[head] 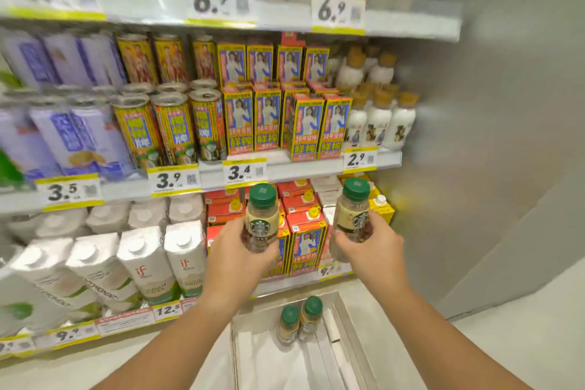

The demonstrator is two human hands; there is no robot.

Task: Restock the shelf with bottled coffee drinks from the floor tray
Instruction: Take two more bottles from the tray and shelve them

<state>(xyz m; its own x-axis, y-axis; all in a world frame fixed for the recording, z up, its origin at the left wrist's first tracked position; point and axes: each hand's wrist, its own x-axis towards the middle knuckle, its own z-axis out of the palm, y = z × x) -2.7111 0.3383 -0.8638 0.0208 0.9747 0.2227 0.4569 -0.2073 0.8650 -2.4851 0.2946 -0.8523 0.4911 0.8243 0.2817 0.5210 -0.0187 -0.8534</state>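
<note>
A shop aisle with pale flooring runs along stocked shelves point(285, 168) that carry yellow-edged price tags, a grey wall closing off the right side. In front of the lower shelves two coffee bottles are held upright, side by side and apart. The left bottle point(262, 215) has a dark green screw cap, a cream label with a round green logo and a clear lower body showing pale brown drink; the left hand point(235, 258) wraps its lower half, fingers curled around the base. The right bottle point(353, 210) looks the same, turned slightly so the logo faces right, and the right hand point(368, 247) is closed around its lower part, thumb across the front. Below, between the forearms, a white cardboard tray point(345, 317) sits on the floor with two more green-capped bottles point(299, 318) standing together, touching. Behind the held bottles stand red and yellow cartons point(305, 231); to the left, tall white coconut water cartons point(148, 266).
</note>
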